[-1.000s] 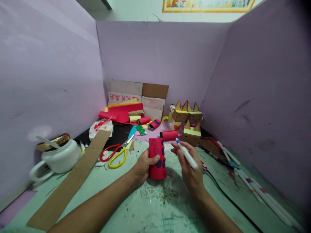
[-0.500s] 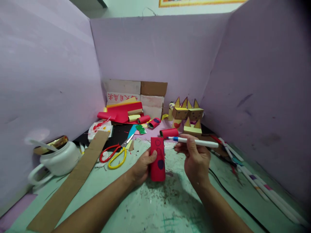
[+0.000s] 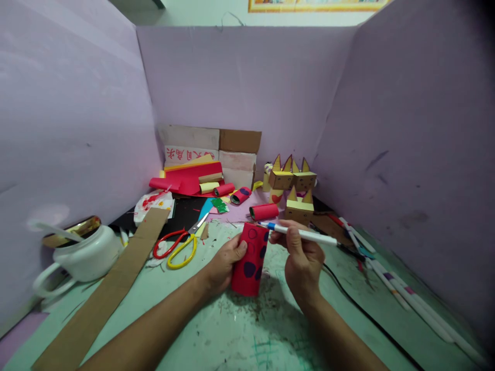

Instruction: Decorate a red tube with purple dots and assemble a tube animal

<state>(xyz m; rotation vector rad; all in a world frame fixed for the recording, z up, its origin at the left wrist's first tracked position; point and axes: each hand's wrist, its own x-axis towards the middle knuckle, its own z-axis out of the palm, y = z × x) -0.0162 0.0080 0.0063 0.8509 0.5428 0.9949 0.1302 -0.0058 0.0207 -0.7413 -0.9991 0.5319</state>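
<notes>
In the middle of the head view, a red paper tube [image 3: 244,282] stands slightly tilted in my left hand [image 3: 225,263]. Dark purple filled spots and a few outlined circles mark its surface. My left thumb presses on its front, and the other fingers are behind it. My right hand [image 3: 303,257] pinches a white marker pen [image 3: 313,236] with a blue band. The pen's tip is at the tube's upper right edge; whether it touches cannot be made out. Another red tube [image 3: 264,212] lies just behind, and a spotted red tube [image 3: 241,195] farther back.
Scissors [image 3: 181,250] with red and yellow handles lie left of my hands, beside a long cardboard strip [image 3: 104,293] and a white pot [image 3: 87,257]. Cardboard pieces with pointed ears [image 3: 299,206] stand at the back right. Several markers [image 3: 410,299] and a black cable [image 3: 359,309] lie on the right.
My left hand has turned and tilted the tube, so more purple spots show on its right side. My right hand has brought the pen left and slightly down, close to the tube's top edge.
</notes>
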